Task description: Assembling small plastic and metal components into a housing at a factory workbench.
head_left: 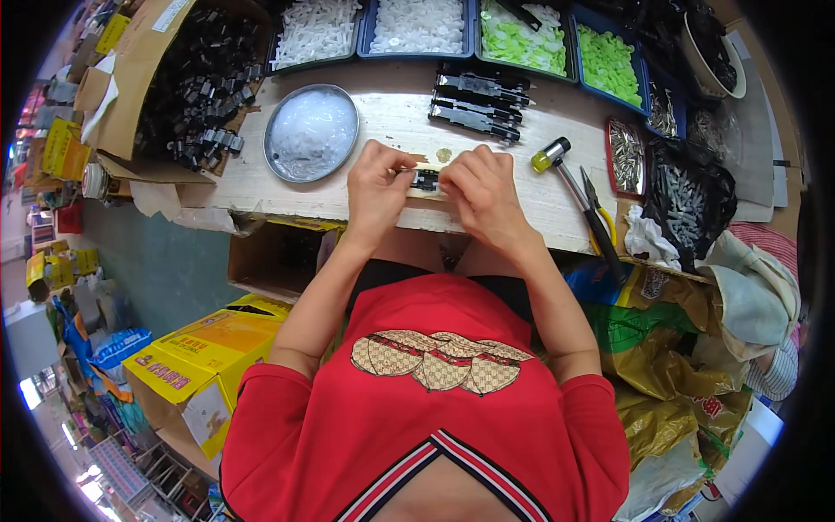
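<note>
At the near edge of the bench, a small black rectangular part with shiny metal bits lies between my hands, over a pale block. My left hand pinches the part's left end with thumb and fingertips. On its other end, the curled fingers of my right hand press close, hiding that end. Beyond my hands sits a group of long black parts with metal strips. To the right lie a hammer with a yellow-green face and pliers with yellow-and-black handles.
A round metal dish holds clear plastic and small pieces. Left of it, a cardboard box spills black clips. Blue trays of white and green pieces line the back. A red tray of metal pins and a black bag stand right.
</note>
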Action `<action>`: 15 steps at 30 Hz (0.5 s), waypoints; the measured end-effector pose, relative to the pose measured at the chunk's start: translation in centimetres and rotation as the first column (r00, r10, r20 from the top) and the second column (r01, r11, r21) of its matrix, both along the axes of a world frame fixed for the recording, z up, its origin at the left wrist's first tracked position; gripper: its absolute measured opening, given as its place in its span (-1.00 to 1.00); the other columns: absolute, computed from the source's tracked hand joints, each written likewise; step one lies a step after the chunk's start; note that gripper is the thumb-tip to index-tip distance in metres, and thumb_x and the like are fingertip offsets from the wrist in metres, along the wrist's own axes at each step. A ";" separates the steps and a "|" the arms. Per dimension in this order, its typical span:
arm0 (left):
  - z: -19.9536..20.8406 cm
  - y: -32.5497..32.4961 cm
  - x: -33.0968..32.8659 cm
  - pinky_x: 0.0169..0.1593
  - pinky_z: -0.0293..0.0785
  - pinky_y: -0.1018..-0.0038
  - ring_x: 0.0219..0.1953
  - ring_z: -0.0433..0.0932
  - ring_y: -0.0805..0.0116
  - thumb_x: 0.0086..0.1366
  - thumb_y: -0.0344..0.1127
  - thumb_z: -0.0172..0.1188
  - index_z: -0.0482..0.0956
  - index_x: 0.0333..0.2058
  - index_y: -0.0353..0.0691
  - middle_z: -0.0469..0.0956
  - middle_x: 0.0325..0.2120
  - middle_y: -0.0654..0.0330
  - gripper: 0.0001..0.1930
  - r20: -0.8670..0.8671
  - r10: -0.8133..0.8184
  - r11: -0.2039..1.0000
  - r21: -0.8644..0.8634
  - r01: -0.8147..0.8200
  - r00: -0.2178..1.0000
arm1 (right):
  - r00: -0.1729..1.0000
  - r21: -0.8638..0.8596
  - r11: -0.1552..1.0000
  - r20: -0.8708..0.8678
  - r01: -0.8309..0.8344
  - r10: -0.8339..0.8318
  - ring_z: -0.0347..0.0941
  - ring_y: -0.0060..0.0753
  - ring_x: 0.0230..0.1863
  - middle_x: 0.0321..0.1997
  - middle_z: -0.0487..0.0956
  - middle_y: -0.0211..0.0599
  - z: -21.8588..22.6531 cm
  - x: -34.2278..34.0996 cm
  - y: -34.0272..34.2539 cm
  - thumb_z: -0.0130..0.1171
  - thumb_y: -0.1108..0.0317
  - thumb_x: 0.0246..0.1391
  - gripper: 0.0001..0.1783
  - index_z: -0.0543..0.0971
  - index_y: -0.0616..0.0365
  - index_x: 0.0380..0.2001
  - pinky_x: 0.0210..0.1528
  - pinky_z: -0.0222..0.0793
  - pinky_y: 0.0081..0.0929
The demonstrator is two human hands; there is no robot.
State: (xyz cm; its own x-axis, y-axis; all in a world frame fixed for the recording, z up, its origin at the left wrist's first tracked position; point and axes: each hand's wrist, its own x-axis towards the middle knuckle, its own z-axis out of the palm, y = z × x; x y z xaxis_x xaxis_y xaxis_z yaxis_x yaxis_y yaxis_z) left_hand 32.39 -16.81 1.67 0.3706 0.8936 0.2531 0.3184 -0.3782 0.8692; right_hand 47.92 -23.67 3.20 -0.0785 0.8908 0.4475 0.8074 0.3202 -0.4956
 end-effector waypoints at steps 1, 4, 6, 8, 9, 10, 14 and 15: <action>0.1 -0.1 0.1 -0.53 0.18 0.66 -0.60 0.24 0.60 -0.08 -0.62 0.17 0.52 -0.49 -0.31 0.35 -0.55 0.30 -0.87 0.004 0.000 1.000 -0.003 0.000 1.000 | 1.000 0.012 1.000 0.029 -0.008 0.008 0.25 -0.33 -0.32 -0.45 0.38 -0.38 -0.3 -0.1 0.4 0.11 0.47 -0.16 -0.90 0.42 0.10 -0.50 -0.25 0.01 -0.39; 0.1 -0.1 0.0 -0.52 0.18 0.66 -0.61 0.25 0.59 -0.07 -0.64 0.15 0.52 -0.47 -0.31 0.35 -0.55 0.28 -0.86 0.026 -0.054 0.998 -0.033 0.055 0.998 | 0.995 0.008 1.000 0.099 -0.026 0.025 0.23 -0.32 -0.29 -0.43 0.37 -0.38 -0.9 -0.2 1.1 0.11 0.46 -0.18 -0.89 0.42 0.08 -0.49 -0.24 0.00 -0.35; 0.0 0.1 -0.4 -0.49 0.30 0.57 -0.56 0.38 0.45 -0.04 -0.62 0.12 0.55 -0.44 -0.31 0.39 -0.55 0.20 -0.85 -0.003 -0.088 0.994 -0.071 0.087 0.996 | 0.990 -0.007 0.999 0.140 -0.034 0.034 0.24 -0.32 -0.29 -0.43 0.37 -0.38 -1.1 -0.4 1.5 0.12 0.46 -0.20 -0.87 0.42 0.09 -0.48 -0.22 0.01 -0.35; -0.2 0.4 -0.4 -0.49 0.30 0.57 -0.58 0.37 0.46 -0.04 -0.62 0.11 0.55 -0.44 -0.31 0.39 -0.55 0.20 -0.85 -0.003 -0.114 0.992 -0.053 0.114 0.993 | 0.987 0.004 1.000 0.162 -0.019 0.018 0.24 -0.31 -0.29 -0.43 0.36 -0.38 -1.3 -0.7 1.8 0.11 0.46 -0.20 -0.86 0.40 0.08 -0.48 -0.21 0.01 -0.35; -0.3 0.5 -0.5 -0.50 0.30 0.58 -0.59 0.37 0.47 -0.04 -0.63 0.11 0.56 -0.43 -0.31 0.39 -0.55 0.20 -0.84 -0.007 -0.139 0.990 -0.031 0.139 0.990 | 0.986 0.001 1.000 0.163 -0.021 0.020 0.24 -0.31 -0.29 -0.43 0.36 -0.38 -1.3 -0.8 1.8 0.11 0.46 -0.20 -0.86 0.40 0.08 -0.48 -0.21 0.01 -0.35; -0.3 0.6 -0.6 -0.50 0.30 0.58 -0.59 0.37 0.47 -0.04 -0.63 0.11 0.56 -0.43 -0.31 0.39 -0.55 0.20 -0.84 -0.006 -0.137 0.990 -0.033 0.137 0.991 | 0.977 -0.018 1.000 0.214 -0.019 0.022 0.24 -0.31 -0.28 -0.43 0.36 -0.37 -1.4 -0.9 1.9 0.11 0.46 -0.20 -0.86 0.40 0.08 -0.48 -0.20 0.02 -0.34; 0.1 0.9 -0.8 -0.48 0.31 0.58 -0.58 0.38 0.46 -0.06 -0.62 0.15 0.56 -0.42 -0.31 0.39 -0.55 0.19 -0.83 0.013 -0.170 0.969 -0.180 0.169 0.985 | 0.966 -0.071 0.996 0.249 -0.052 0.068 0.23 -0.30 -0.25 -0.42 0.36 -0.37 -1.1 -0.8 2.1 0.04 0.52 -0.22 -0.80 0.46 0.09 -0.41 -0.18 0.01 -0.29; 0.3 1.0 -0.8 -0.47 0.32 0.58 -0.56 0.39 0.46 -0.07 -0.61 0.17 0.56 -0.41 -0.31 0.39 -0.55 0.19 -0.82 0.021 -0.184 0.954 -0.236 0.184 0.983 | 0.966 -0.072 0.996 0.249 -0.052 0.069 0.23 -0.30 -0.25 -0.42 0.36 -0.37 -1.1 -0.7 2.1 0.04 0.52 -0.22 -0.80 0.46 0.09 -0.41 -0.18 0.01 -0.29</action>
